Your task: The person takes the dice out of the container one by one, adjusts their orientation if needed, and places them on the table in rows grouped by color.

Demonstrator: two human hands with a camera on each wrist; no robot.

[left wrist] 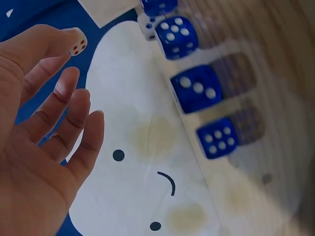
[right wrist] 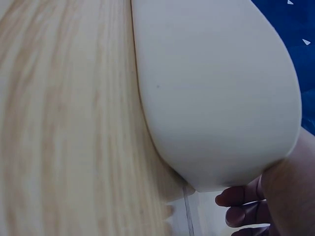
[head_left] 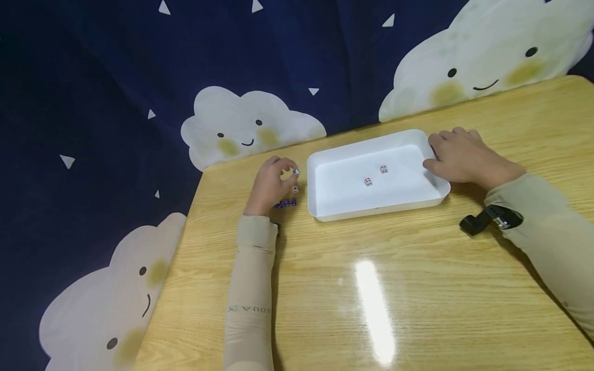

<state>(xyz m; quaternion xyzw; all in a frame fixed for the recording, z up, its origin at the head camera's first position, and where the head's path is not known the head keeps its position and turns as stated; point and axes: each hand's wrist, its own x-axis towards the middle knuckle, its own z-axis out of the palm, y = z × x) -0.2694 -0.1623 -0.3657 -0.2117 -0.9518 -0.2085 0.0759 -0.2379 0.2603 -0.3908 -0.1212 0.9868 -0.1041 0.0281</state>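
A: From the head view, how far along does the work look?

B: Partway, at a guess. Two white dice lie inside the tray, well to the right of the left hand and its pinch.

A: What does that pinch have?

B: One held die, thumb and forefinger drawn close on it, outside the tray and near its left wall. A loose die sits on the table, nearer the person than the pinch. The blue dice are nearer again, partly behind the hand. So two white dice are in, two are out; whether the blue ones count cannot be told.

A: And the right hand?

B: Across from the pinch, its digits bent over the tray's right end.

A: The left wrist view?

B: The held die shows red pips at the thumb's tip, the remaining fingers loose and apart. Four blue dice stand in a row off to the grip's side, a white one partly hidden behind them.

A: The right wrist?

B: Mostly the tray's outer wall, beside the right hand, fingertips showing past its edge. How firmly they hold, one cannot tell.
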